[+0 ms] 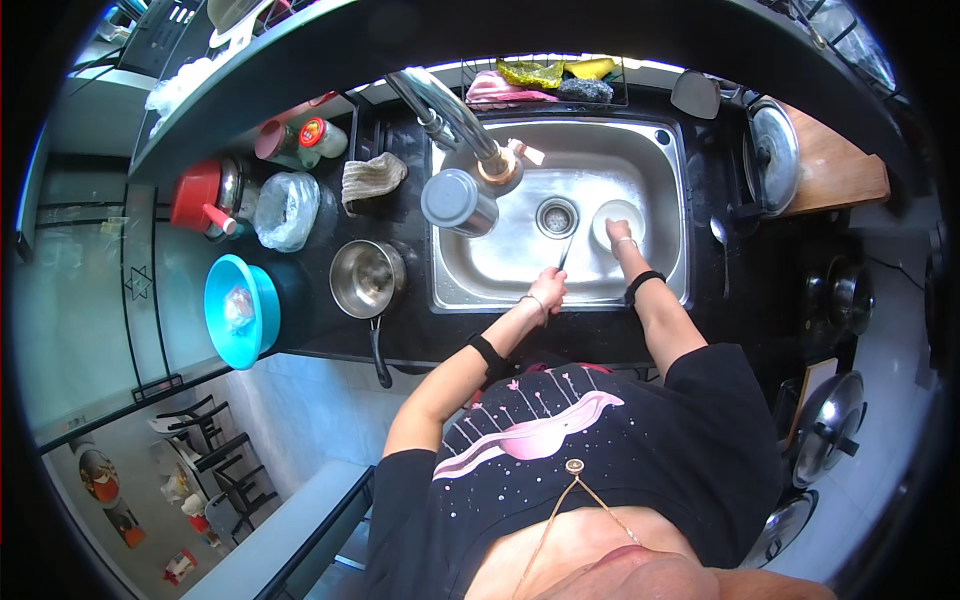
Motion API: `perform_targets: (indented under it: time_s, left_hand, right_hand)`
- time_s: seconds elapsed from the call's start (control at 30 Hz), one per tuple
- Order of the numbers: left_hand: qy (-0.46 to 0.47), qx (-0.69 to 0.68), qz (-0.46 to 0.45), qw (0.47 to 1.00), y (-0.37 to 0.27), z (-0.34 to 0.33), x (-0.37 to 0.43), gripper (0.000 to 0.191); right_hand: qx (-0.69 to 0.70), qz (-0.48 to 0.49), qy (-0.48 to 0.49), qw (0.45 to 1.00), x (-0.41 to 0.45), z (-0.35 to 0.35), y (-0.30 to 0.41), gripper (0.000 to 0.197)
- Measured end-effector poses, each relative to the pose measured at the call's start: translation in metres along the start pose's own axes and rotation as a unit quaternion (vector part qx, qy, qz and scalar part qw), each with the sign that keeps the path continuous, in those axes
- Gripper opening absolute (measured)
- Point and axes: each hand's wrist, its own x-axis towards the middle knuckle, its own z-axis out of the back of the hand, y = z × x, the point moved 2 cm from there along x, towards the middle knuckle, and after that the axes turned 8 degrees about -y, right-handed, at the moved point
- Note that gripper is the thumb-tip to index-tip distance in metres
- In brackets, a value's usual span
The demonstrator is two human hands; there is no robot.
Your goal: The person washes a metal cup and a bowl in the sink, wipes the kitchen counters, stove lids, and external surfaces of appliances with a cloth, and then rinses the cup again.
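My left hand is closed around a thin dark utensil, which points up over the stainless steel sink towards the drain strainer. At the right side of the basin, my right hand reaches into a round white bowl, its fingers on the bowl. Whether they grip its rim cannot be made out. The chrome faucet rises over the basin's back left, beside a grey-lidded steel container.
A steel saucepan and a blue basin stand on the left counter. A spoon lies right of the sink, near a pot lid and a wooden board. Behind the sink, a wire rack holds cloths.
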Motion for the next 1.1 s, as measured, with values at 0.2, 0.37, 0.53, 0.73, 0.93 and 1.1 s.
perform_targets:
  time_s: [0.2, 0.37, 0.53, 0.73, 0.93, 1.1]
  left_hand:
    - [-0.037, -0.253, 0.054, 0.965, -0.001, 0.043, 0.000, 0.012]
    - [-0.037, -0.290, -0.009, 0.956, -0.009, 0.060, 0.010, 0.007]
    - [-0.117, -0.311, 0.075, 0.940, 0.010, 0.059, 0.035, 0.019]
    - [-0.127, -0.253, 0.028, 0.959, -0.008, 0.063, 0.028, 0.051]
    - [-0.237, -0.274, -0.083, 0.928, 0.007, 0.084, 0.056, 0.067]
    - [-0.189, -0.233, -0.022, 0.954, -0.031, 0.129, 0.006, 0.059]
  right_hand:
    - [-0.501, 0.287, 0.222, 0.786, -0.042, 0.007, 0.000, 0.036]
    - [-0.556, 0.347, 0.107, 0.747, -0.038, 0.016, -0.001, 0.023]
    - [-0.332, 0.400, 0.101, 0.848, -0.087, 0.012, 0.052, 0.023]
    - [-0.340, 0.472, 0.153, 0.799, -0.177, -0.004, 0.103, 0.021]
    - [-0.177, 0.535, 0.213, 0.798, -0.241, -0.039, 0.120, 0.018]
    - [-0.179, 0.754, 0.270, 0.571, -0.217, -0.011, 0.120, 0.008]
